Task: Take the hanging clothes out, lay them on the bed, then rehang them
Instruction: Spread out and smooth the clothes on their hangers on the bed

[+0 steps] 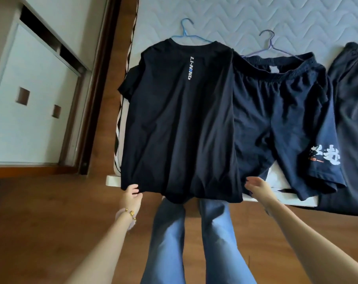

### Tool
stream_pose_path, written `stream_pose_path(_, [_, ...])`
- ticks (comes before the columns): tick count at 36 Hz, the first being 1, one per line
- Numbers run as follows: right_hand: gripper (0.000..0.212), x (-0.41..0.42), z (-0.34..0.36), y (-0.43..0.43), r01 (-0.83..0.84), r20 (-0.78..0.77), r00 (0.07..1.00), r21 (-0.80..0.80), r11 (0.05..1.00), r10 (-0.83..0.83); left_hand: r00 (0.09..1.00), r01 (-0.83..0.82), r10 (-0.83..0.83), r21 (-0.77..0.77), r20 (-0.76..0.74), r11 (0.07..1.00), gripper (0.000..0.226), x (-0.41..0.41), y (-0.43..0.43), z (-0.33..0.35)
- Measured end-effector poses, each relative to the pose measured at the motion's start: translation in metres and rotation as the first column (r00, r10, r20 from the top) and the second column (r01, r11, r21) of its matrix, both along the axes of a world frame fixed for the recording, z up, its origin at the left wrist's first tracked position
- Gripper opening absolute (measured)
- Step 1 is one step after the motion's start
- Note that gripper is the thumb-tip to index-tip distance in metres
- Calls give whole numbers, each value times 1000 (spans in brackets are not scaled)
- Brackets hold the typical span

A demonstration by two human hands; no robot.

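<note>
On the bed (276,17) the black T-shirt (180,119) lies flat on its hanger (186,31), with navy shorts (276,111) and another dark piece (352,119) to its right. So the laying-out looks about done and the rehanging isn't started. At the near hem the left hand (133,196) pinches the corner, while the right hand (258,187) is just beside it, fingers loose.

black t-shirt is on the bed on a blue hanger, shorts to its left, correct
No: the head view shows the shorts to the right of the t-shirt, not left. It does lie on the bed on a blue hanger.
</note>
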State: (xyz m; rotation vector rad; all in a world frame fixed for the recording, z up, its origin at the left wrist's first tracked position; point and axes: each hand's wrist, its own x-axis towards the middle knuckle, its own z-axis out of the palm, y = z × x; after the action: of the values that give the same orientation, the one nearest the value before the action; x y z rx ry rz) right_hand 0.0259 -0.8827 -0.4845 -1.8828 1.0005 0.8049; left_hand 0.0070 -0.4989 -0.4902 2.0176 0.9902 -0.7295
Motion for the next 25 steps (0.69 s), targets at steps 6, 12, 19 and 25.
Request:
stream_pose_path(6, [48, 5, -33, 31, 46, 27, 999, -70, 996, -44, 999, 17, -20, 115, 32, 993, 42, 37, 52, -46])
stream_pose_path(12, [42, -5, -53, 44, 106, 46, 994, -235, 966, -98, 993, 114, -114, 68, -8, 991, 26, 41, 76, -61])
stream_pose_path(19, [37, -21, -53, 38, 111, 66, 993, -240, 964, -98, 995, 72, -66, -77, 70, 994, 25, 33, 80, -42])
stream_pose_path(25, [25, -39, -46, 7, 41, 7, 999, -300, 953, -41, 995, -68, 80, -183, 63, 981, 33, 22, 110, -36])
